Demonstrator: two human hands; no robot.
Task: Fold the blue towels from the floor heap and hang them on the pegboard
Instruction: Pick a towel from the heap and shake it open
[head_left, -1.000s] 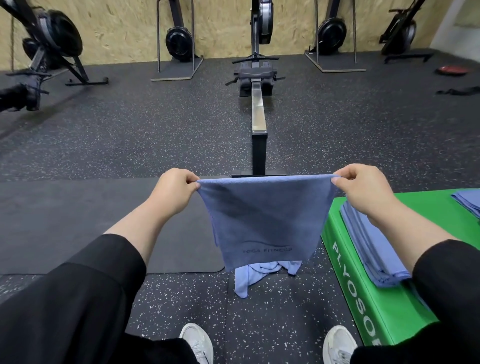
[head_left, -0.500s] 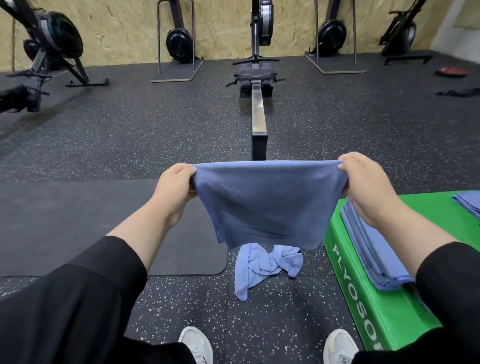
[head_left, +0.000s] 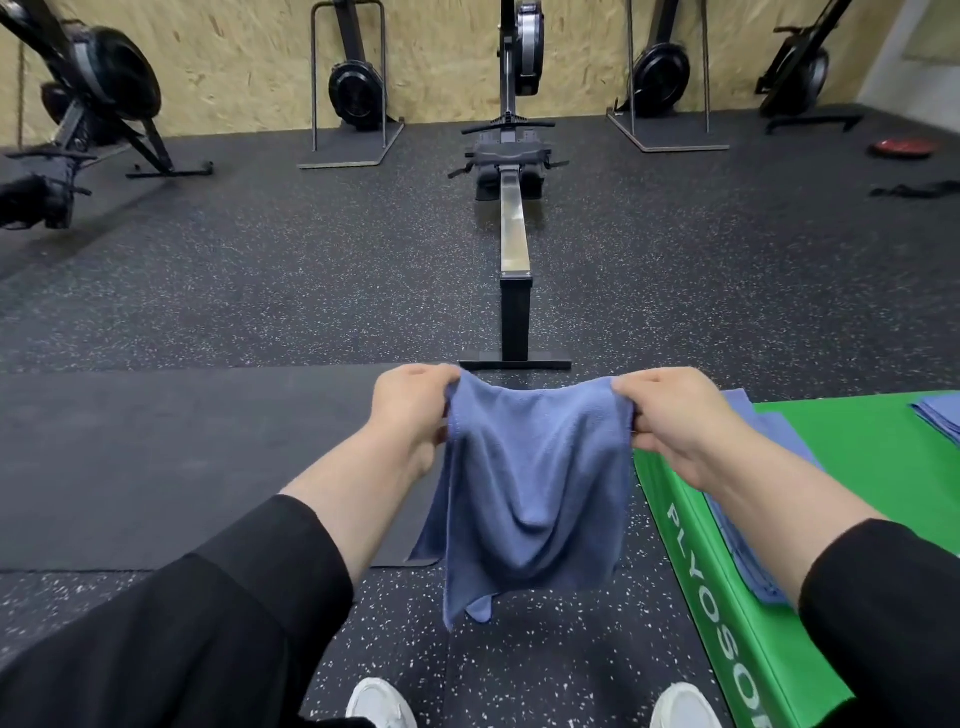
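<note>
While I am pinching the towel (head_left: 535, 483) at its top corners with left hand (head_left: 415, 410) and right hand (head_left: 675, 415), it is sagging mid-air above the floor; slack is risking a crooked fold.

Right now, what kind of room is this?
Most likely a gym. A rowing machine stands on speckled rubber flooring, more flywheel machines line the back wall, and a green plyo box sits at the right with folded blue towels on it.
</note>
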